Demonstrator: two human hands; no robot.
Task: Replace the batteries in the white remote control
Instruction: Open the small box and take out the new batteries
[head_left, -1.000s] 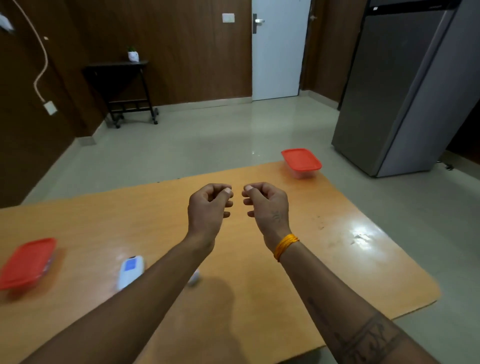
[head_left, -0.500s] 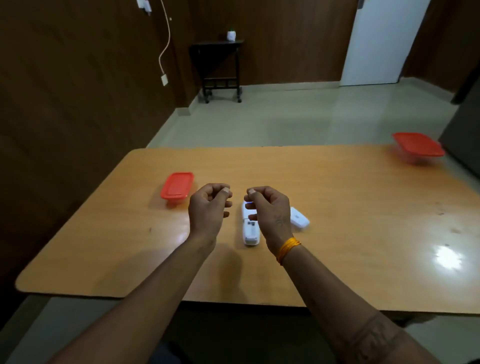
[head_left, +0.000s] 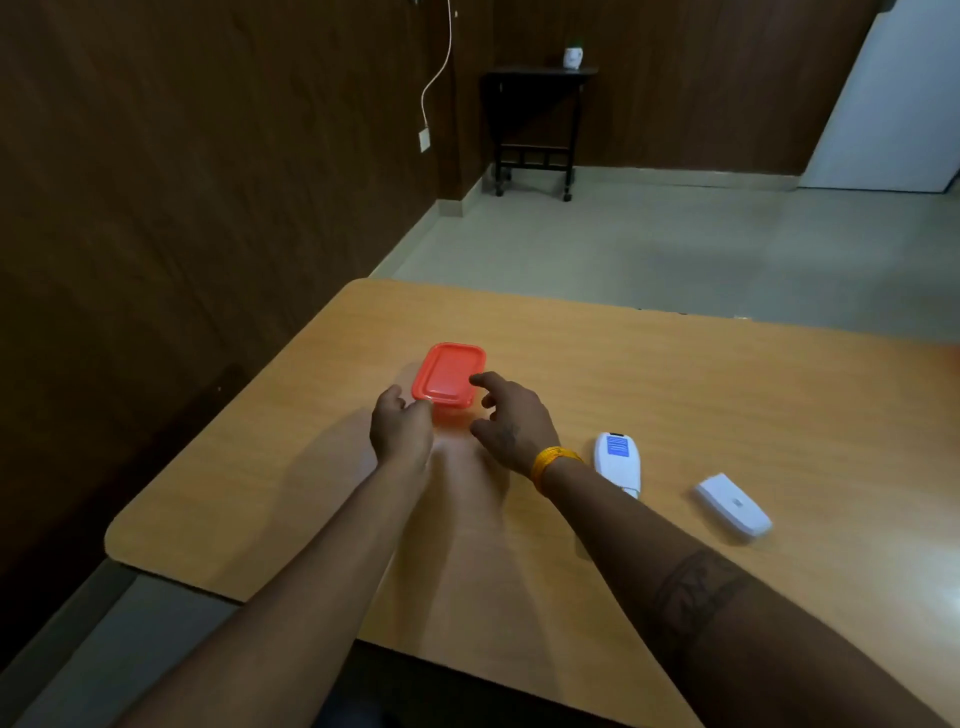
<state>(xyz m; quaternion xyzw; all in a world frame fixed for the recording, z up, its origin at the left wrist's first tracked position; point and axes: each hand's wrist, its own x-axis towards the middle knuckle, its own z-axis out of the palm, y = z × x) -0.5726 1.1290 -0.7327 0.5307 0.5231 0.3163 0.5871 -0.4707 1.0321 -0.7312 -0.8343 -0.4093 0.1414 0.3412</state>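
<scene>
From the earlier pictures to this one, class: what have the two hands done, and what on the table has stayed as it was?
Both hands left their curled, empty pose above the table and reached to the red-lidded container. The left hand now touches its near corner; the right hand spreads open at its right edge, one fingertip on the lid. The lid is still on. The white remote control and its detached white cover lie untouched on the table.

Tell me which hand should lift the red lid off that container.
Probably the right hand: its spread fingers reach over the red lid, while the left hand is at the container's near corner, placed to steady it.
</scene>
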